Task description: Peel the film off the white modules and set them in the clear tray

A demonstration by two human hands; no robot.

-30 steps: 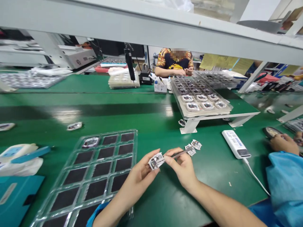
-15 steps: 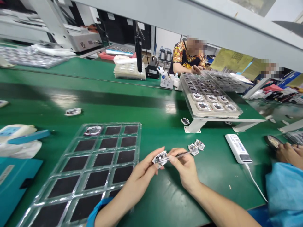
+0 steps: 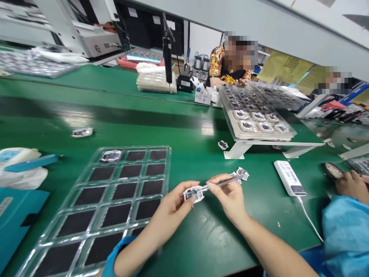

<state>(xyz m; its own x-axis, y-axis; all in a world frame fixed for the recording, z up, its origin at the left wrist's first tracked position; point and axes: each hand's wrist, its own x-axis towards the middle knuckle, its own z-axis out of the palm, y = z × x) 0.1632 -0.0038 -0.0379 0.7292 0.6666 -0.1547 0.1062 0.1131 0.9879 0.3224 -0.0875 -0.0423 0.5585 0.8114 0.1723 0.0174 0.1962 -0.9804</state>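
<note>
The left fingers (image 3: 184, 188) pinch a small white part (image 3: 193, 194), and the right fingers (image 3: 215, 181) grip thin tweezers (image 3: 223, 182) lying sideways, tip at the part

"What's the left hand (image 3: 170, 209) holding?"

"A small white module (image 3: 193, 194), pinched in its fingers, just beside a clear tray (image 3: 135, 147)."

"And the right hand (image 3: 230, 200)?"

"Tweezers (image 3: 226, 182), their tips touching the module."
</note>
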